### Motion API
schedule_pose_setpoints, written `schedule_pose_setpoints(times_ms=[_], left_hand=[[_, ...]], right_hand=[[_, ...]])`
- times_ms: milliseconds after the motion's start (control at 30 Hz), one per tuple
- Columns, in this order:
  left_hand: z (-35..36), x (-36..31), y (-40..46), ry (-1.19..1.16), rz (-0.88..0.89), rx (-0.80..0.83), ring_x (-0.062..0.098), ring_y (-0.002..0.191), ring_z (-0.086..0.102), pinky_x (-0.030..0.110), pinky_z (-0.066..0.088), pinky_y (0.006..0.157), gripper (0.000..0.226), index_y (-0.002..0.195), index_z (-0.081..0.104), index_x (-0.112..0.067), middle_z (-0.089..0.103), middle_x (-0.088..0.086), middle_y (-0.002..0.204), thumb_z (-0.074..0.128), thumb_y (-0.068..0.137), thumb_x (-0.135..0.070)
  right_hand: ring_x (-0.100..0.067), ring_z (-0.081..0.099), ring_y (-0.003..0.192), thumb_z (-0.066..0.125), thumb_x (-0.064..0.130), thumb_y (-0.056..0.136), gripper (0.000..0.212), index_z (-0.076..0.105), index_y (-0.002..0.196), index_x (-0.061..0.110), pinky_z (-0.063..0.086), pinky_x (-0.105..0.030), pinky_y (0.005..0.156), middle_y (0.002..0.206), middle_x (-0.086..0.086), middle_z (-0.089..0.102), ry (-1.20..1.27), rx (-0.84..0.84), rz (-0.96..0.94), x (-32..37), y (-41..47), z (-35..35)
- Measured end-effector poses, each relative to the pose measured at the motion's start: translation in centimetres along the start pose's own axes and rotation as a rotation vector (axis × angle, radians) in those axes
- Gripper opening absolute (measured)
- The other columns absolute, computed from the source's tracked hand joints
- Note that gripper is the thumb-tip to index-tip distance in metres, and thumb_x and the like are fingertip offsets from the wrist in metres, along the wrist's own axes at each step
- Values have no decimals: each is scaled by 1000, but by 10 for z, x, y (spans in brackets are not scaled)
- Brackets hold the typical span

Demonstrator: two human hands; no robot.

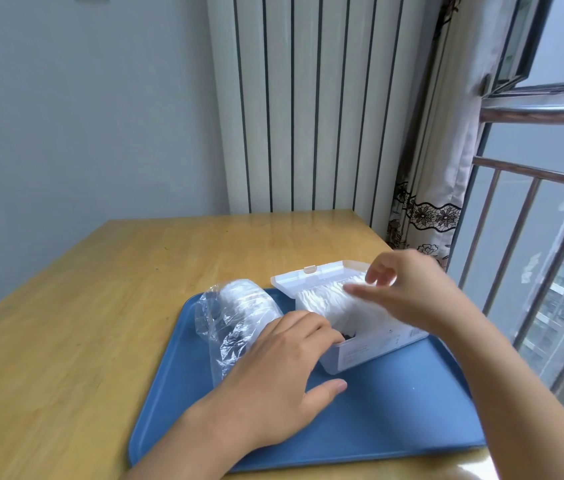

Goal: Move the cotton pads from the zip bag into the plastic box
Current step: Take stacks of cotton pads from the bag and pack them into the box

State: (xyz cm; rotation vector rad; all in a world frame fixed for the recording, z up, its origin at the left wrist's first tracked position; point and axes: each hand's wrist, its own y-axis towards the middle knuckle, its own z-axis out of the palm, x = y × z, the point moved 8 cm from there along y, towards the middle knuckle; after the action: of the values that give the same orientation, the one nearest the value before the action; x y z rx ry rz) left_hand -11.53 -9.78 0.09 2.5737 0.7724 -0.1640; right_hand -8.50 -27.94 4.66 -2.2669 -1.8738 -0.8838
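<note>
Wooden surface [107, 306], window side on the right. Blue tray [377, 410] carries everything; no risk seen in it, it lies flat.

Plastic box [360, 351] on the tray, lid [318, 275] hinged back, a row of cotton pads [329, 299] standing on edge inside and bulging above the rim. Box looks light. A downward push near its front could tip or skid it on the smooth tray.

Zip bag [235, 313] just left of the box, crumpled, more pads visible at its far end. Task judged partway done.

Left hand [273, 368]: fingers together, tips in the box's near corner against the pads, thumb out on the tray. Seems to be holding the row back. If it lifts, the pads may spring out.

Right hand [408, 292]: blurred, over the far end of the row, fingers loosely bent; cannot tell whether it pinches any pads. Overpacking could stop the lid shutting.
</note>
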Motion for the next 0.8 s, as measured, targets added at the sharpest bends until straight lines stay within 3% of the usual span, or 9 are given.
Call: schedule_pose_setpoints(times_ms=[67, 133, 300, 400, 500, 600, 667, 733, 800], left_hand=[[0, 0, 0, -4, 1, -6, 0, 122, 38, 21, 31, 109, 45, 132, 51, -34, 46, -21, 123, 57, 92, -53], [-1, 1, 1, -4, -1, -8, 1, 121, 39, 21, 31, 109, 44, 132, 52, -34, 46, -20, 123, 57, 92, -52], [-2, 4, 1, -13, -10, -13, 3, 118, 41, 23, 34, 106, 42, 128, 54, -33, 48, -19, 120, 58, 91, -51], [-3, 4, 2, -15, -11, -15, 3, 119, 41, 24, 35, 106, 42, 129, 54, -33, 49, -18, 121, 58, 91, -51], [-3, 5, 1, -24, -22, -15, 3, 119, 40, 24, 35, 106, 42, 129, 54, -33, 48, -18, 120, 58, 92, -51], [-4, 8, 0, -24, -25, -26, 2, 117, 39, 23, 35, 106, 40, 128, 55, -34, 46, -19, 118, 58, 92, -52], [-5, 7, 0, -15, -17, -35, 2, 117, 39, 24, 35, 107, 40, 127, 55, -33, 46, -18, 119, 58, 92, -52], [-3, 5, 0, -2, 2, -25, 3, 119, 41, 27, 36, 107, 41, 129, 55, -33, 47, -18, 122, 57, 93, -52], [-5, 1, 0, -44, 27, -18, 1, 121, 45, 27, 38, 108, 43, 132, 55, -34, 49, -20, 126, 59, 92, -51]], right_hand=[[2, 55, 49, 66, 58, 88, 40, 74, 72, 22, 42, -25, 52, 65, 11, 70, 139, -63, -96, 10, 0, -17], [-3, 50, 37, 50, 62, 94, 56, 79, 72, 19, 42, -22, 47, 69, 12, 75, 287, 153, -81, 17, -5, -6], [-15, 71, 51, 32, 76, 92, 66, 76, 103, 28, 44, -23, 48, 118, -4, 71, -51, 612, 97, 1, -26, 33], [-14, 77, 66, 29, 78, 91, 66, 59, 132, 36, 50, -25, 57, 140, -7, 56, -116, 761, 134, -2, -38, 43], [-14, 75, 64, 29, 75, 94, 64, 55, 136, 34, 50, -22, 56, 151, -3, 48, -55, 810, 108, 5, -43, 45], [-17, 73, 59, 31, 75, 93, 63, 60, 129, 32, 48, -22, 52, 110, 8, 60, 18, 795, 106, 9, -45, 41], [-18, 74, 59, 30, 79, 90, 69, 59, 129, 30, 47, -26, 53, 76, -2, 41, -97, 767, 122, 3, -41, 41], [-19, 74, 58, 29, 80, 90, 68, 60, 124, 29, 46, -27, 55, 68, -4, 31, -163, 741, 133, 1, -39, 43], [-21, 74, 57, 32, 76, 93, 60, 65, 113, 30, 45, -26, 52, 69, -8, 45, -122, 700, 70, 7, -37, 44]])
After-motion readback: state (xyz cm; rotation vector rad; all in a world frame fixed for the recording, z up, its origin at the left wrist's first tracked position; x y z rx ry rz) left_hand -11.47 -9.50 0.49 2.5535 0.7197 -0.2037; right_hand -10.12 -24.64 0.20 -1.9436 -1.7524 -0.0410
